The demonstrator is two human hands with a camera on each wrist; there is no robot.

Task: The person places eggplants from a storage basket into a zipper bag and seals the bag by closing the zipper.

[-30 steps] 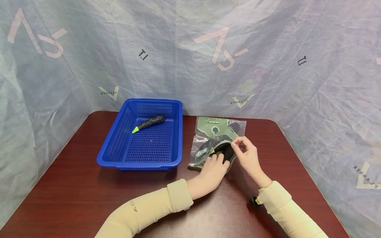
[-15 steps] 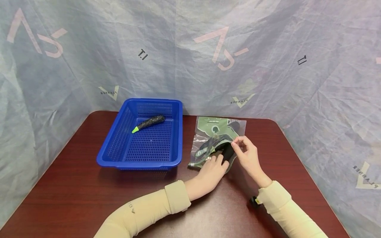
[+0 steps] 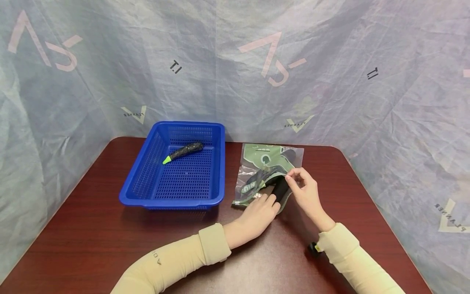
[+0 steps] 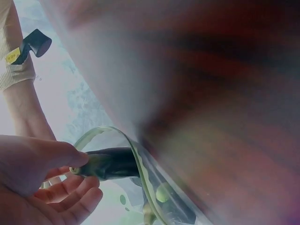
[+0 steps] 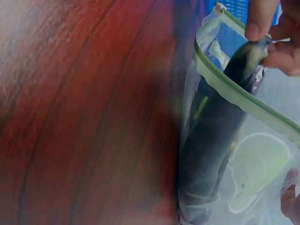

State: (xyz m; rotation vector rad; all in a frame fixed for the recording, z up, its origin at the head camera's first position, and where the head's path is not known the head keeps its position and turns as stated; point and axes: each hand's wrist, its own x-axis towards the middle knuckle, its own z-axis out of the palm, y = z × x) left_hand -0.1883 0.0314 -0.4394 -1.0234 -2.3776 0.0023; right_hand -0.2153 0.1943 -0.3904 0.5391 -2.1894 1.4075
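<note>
A clear zip bag (image 3: 242, 173) with green cartoon print lies on the table, its mouth facing me. My left hand (image 3: 257, 216) is at that mouth, thumb and fingers pinching the stem end of a long dark eggplant (image 4: 112, 163). Most of this eggplant is inside the bag, as the right wrist view shows through the plastic. Another dark shape with a light green tip (image 5: 201, 107) is beside it in the bag. My right hand (image 3: 305, 192) pinches the upper edge of the bag's mouth and keeps it lifted.
Left of the bag stands a blue perforated basket (image 3: 172, 203) holding one dark, wrapped-looking eggplant (image 3: 185, 151) with a bright green end. A black wrist camera (image 3: 313, 249) sits at my right cuff. Grey fabric (image 3: 220, 81) hangs behind the reddish-brown table (image 3: 92, 228).
My left hand has drawn slightly back toward me and down, showing more of the dark eggplant at the bag's mouth. The right hand, bag and basket have stayed in place.
</note>
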